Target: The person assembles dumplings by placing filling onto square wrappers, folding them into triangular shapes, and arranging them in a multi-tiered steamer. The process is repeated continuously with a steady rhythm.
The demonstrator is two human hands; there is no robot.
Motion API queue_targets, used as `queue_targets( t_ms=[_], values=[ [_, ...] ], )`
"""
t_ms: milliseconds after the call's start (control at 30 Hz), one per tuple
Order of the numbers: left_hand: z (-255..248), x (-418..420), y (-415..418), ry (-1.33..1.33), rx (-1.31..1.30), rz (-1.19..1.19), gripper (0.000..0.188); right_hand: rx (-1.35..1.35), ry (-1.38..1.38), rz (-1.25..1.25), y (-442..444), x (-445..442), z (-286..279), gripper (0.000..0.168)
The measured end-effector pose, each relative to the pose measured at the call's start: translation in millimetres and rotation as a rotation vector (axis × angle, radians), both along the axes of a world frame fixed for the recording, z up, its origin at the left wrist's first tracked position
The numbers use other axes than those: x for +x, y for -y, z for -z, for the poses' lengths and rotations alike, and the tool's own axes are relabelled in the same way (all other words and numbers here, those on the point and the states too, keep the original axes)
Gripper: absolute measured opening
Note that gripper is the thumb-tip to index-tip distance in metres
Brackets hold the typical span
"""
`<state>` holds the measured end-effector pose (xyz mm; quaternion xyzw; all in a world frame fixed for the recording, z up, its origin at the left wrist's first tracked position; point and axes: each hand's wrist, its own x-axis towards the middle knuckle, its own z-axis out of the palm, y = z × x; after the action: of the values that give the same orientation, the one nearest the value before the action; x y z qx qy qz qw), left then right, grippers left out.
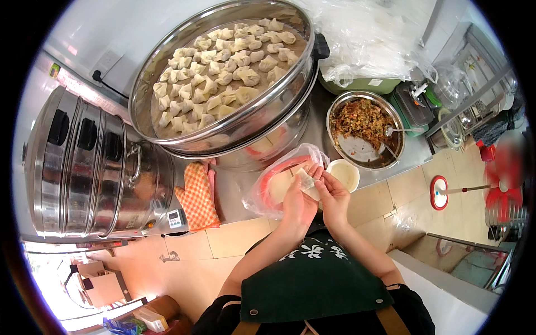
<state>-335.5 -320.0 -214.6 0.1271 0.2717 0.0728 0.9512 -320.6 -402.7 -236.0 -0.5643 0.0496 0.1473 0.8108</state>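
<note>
Between my two hands is a pale wonton wrapper (307,180), partly folded, its filling hard to make out. My left hand (298,204) supports it from below and the left. From the right, the fingers of my right hand (336,190) pinch its edge. Beneath them lies a red tray (265,184) inside a clear plastic bag, with a stack of square wrappers (279,186) in it. A white bowl (355,184) of cloudy liquid stands just beyond my right hand. Behind it, a steel bowl (400,155) holds chopped filling (362,117) and two spoons.
A large round steamer tier (234,125) full of folded wontons (222,71) fills the back. Stacked steel steamers (83,176) stand at left, near a checked oven mitt (197,197) and a digital timer (176,218). Plastic bags (360,37) cover a green bin (360,86) at back right.
</note>
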Motion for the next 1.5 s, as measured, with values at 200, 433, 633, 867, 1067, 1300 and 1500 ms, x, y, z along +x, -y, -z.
queue_targets(
  t_ms=[200,433,633,867,1067,1300,1500],
  values=[
    [6,-2,-13,0.036,-0.076,0.029,0.041,-0.385,0.275,0.012,38,21,6,0.039],
    [13,-9,-21,-0.062,-0.083,-0.029,0.036,-1.248,1.034,-0.264,86,34,54,0.056],
    [11,-13,-23,-0.079,-0.04,-0.033,0.034,-1.307,1.024,-0.334,90,36,72,0.063],
    [7,-13,-25,-0.069,-0.086,-0.047,0.033,-1.358,1.01,-0.348,93,31,72,0.067],
    [7,-12,-24,-0.048,-0.099,-0.049,0.033,-1.292,1.014,-0.288,91,25,58,0.068],
    [9,-5,-20,-0.053,-0.031,-0.064,0.033,-1.046,1.109,-0.306,66,-10,-12,0.066],
    [-4,-4,-13,-0.051,0.016,-0.046,0.044,-0.973,1.208,-0.319,57,-17,-2,0.064]
  ],
)
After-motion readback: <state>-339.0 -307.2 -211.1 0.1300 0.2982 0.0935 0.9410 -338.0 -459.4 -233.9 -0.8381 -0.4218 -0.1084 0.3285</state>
